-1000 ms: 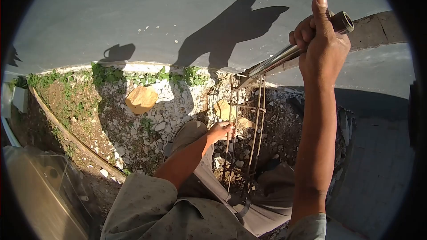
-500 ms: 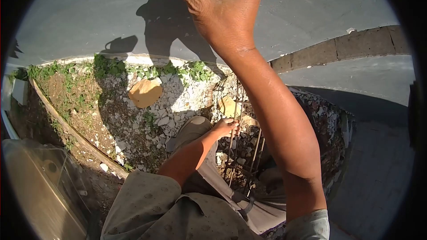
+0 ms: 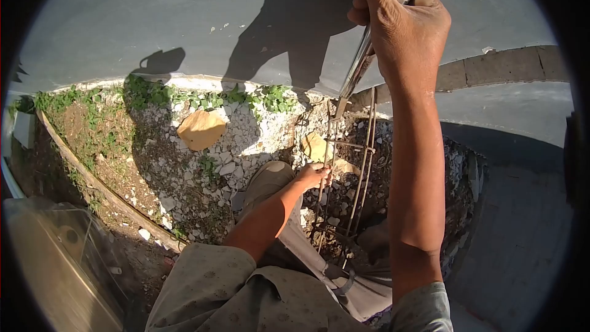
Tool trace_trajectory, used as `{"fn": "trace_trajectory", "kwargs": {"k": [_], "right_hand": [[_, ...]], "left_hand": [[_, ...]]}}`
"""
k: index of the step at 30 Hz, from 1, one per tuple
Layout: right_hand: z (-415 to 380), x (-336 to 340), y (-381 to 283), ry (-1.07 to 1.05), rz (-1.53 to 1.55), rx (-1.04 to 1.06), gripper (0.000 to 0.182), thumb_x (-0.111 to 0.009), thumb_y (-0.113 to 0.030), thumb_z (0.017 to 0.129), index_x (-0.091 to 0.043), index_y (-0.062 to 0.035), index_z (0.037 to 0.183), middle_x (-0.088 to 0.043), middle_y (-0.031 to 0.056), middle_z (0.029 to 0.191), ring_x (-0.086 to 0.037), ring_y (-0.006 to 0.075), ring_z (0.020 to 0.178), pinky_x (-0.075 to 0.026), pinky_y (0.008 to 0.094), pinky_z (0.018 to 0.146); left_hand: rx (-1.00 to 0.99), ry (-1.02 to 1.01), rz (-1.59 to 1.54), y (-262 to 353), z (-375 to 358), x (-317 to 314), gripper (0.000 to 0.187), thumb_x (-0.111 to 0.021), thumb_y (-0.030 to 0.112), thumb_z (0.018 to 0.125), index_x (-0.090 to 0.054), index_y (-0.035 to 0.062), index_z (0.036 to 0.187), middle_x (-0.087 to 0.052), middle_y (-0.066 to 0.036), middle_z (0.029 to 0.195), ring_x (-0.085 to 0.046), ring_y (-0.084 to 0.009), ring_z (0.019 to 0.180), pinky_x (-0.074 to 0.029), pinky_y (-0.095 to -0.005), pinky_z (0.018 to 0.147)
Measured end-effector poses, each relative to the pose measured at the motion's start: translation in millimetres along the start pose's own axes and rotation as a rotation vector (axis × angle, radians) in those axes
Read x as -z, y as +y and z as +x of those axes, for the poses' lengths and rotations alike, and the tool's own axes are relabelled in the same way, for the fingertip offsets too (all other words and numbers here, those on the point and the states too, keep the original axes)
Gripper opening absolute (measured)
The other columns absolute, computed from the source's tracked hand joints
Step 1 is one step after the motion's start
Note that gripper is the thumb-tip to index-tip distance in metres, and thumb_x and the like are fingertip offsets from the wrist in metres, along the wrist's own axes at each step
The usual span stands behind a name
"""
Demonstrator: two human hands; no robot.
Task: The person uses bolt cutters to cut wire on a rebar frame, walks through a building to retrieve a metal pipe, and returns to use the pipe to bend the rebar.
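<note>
High in the head view, my right hand [image 3: 409,31] is closed round a shiny metal pipe [image 3: 362,64] with a round, hollow-looking upper end. Its shaft slants down and left to a narrow, flat lower end, which overlaps the top of a reinforcing bar in this view. My left hand [image 3: 313,175] is lower down, fingers wrapped round a thin bar of the rusty rebar cage [image 3: 359,190]. The cage stands between my legs, its long bars joined by cross ties. The rebar inside my left fist is hidden.
A grey wall [image 3: 153,18] rises ahead, with a concrete ledge [image 3: 501,69] on the right. White rubble [image 3: 236,138] and a tan stone [image 3: 201,130] lie on the ground. A wooden strip [image 3: 101,184] curves along the left, near a clear-sided container [image 3: 55,258].
My right hand has moved right and slightly down, bringing more of the metal pipe into view, its lower end at the rebar. My left hand has stayed on the cage.
</note>
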State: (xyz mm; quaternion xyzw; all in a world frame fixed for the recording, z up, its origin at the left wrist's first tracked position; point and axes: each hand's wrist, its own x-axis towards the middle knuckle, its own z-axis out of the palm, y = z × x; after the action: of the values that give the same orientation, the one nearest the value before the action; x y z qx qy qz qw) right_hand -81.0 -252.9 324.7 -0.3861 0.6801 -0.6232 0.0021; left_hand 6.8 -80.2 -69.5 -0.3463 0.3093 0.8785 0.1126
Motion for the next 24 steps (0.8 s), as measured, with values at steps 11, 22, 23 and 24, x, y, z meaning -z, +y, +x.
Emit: {"fn": "trace_trajectory", "kwargs": {"k": [11,22,23,24], "right_hand": [[-0.9,131.7,21.2,0.232,0.196,-0.074,0.033,-0.071,-0.033,0.086,-0.056,-0.0066,0.074,-0.045,0.0018,0.058,-0.045,0.0121,0.052,-0.043,0.0303,0.053],[-28.0,247.5,-33.1,0.539,0.328,-0.063,0.040,-0.065,-0.036,0.090,-0.043,-0.0113,0.068,-0.039,0.0030,0.059,-0.040,0.0155,0.056,-0.037,0.0353,0.058],[-33.5,262.1,-37.9,0.551,0.371,-0.062,0.040,-0.065,-0.037,0.090,-0.044,-0.0108,0.069,-0.040,0.0030,0.060,-0.040,0.0156,0.058,-0.037,0.0351,0.061],[-39.5,275.7,-41.4,0.523,0.454,-0.062,0.035,-0.066,-0.034,0.089,-0.049,-0.0077,0.074,-0.044,0.0039,0.061,-0.046,0.0157,0.057,-0.040,0.0352,0.062]], "left_hand": [[0.001,-0.054,-0.011,-16.4,17.2,18.7,0.029,-0.057,0.013,0.095,-0.055,0.0015,0.121,-0.066,-0.009,0.096,-0.067,-0.0202,0.080,-0.058,-0.0364,0.068],[-0.094,-0.086,0.044,-25.1,17.2,31.7,0.036,-0.054,0.021,0.098,-0.048,0.0042,0.129,-0.064,-0.013,0.107,-0.065,-0.0251,0.091,-0.055,-0.0412,0.079],[-0.119,-0.089,0.050,-30.2,21.3,35.3,0.037,-0.054,0.021,0.098,-0.048,0.0042,0.129,-0.064,-0.013,0.106,-0.065,-0.0246,0.091,-0.055,-0.0409,0.078],[-0.134,-0.145,-0.014,-33.3,23.8,40.7,0.037,-0.053,0.022,0.098,-0.048,0.0050,0.131,-0.064,-0.013,0.104,-0.065,-0.0239,0.091,-0.056,-0.0391,0.077]]}}
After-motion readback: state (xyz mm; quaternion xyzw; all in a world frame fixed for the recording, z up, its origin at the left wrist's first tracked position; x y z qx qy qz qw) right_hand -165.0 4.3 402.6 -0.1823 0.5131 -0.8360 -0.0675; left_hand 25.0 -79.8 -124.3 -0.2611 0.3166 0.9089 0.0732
